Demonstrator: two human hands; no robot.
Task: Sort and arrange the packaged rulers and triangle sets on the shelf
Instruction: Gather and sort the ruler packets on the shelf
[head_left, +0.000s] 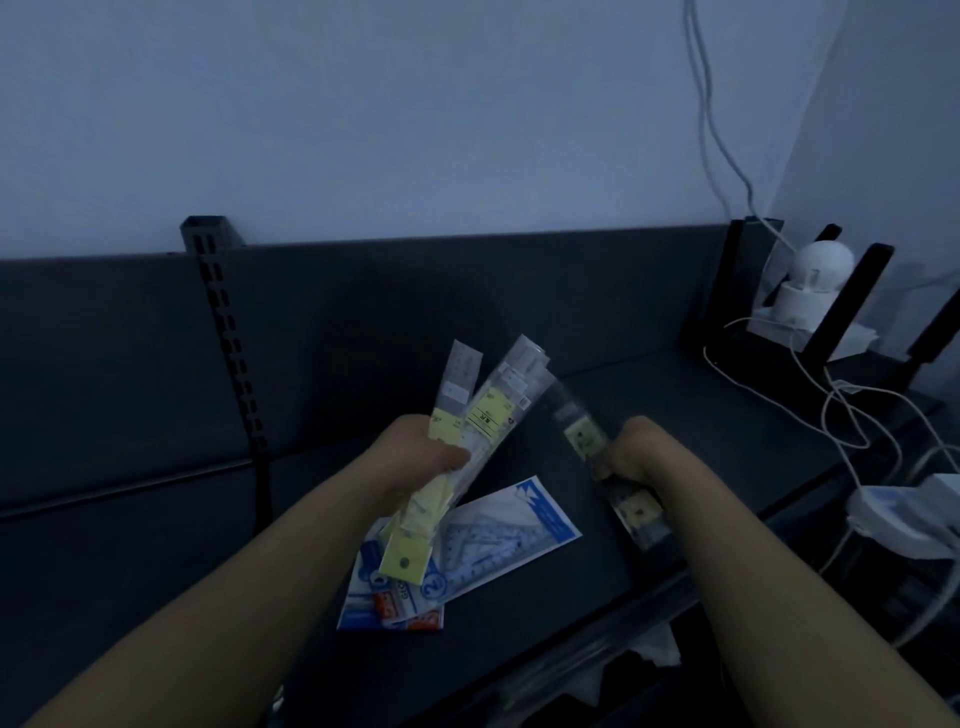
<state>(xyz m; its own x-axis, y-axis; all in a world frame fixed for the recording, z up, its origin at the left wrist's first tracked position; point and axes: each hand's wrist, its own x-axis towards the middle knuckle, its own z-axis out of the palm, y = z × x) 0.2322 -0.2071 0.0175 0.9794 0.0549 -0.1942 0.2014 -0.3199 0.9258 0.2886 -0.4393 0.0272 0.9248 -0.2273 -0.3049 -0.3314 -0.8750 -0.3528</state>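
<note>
My left hand (421, 453) grips a fan of rulers (485, 415) above the triangle sets (501, 540) lying on the shelf (727, 426); my right hand (641, 448) clasps one blurred ruler pack (636, 512). I judge the slick sleeves could slide from the splayed fan and scatter over the sets, undoing the sort.

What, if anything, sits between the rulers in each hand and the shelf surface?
The left hand holds a ruler bundle over triangle set packs lying on the shelf. Below the right hand and its ruler pack, nothing visible covers the shelf.
</note>
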